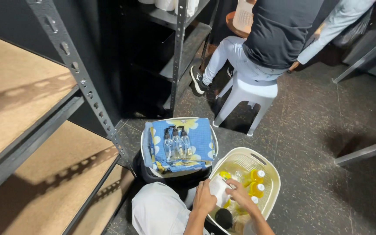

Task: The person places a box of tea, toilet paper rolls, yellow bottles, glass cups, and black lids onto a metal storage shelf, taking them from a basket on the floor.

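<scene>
White packet [219, 190]: held over the cream laundry-style basket [270, 167], at that basket's near-left rim, gripped between both hands. Its exact kind cannot be told.

Left hand [203, 198]: forearm enters from the bottom edge and rises toward the basket; back of the hand faces the camera, fingers curled closed against the left side of the packet.

Right hand [241, 195]: forearm comes in from the lower right, angled across the basket's interior; fingers bent and pinching the packet's right edge, thumb side uppermost.

Inside the basket: several yellow bottles with white caps [256, 176] lie just beyond the hands, and a dark round lid [223, 217] sits below the hands, nearer the camera.

Left of the basket, touching or nearly touching its rim: a second round basket [143, 143] covered by a blue flowered cloth [201, 139], with three clear pump bottles [177, 143] lying side by side on the cloth.

Further left of the basket: a metal shelving unit [72, 65] with board shelves.

Beyond the basket: another person seated on a white plastic stool [249, 93], back turned.
</scene>
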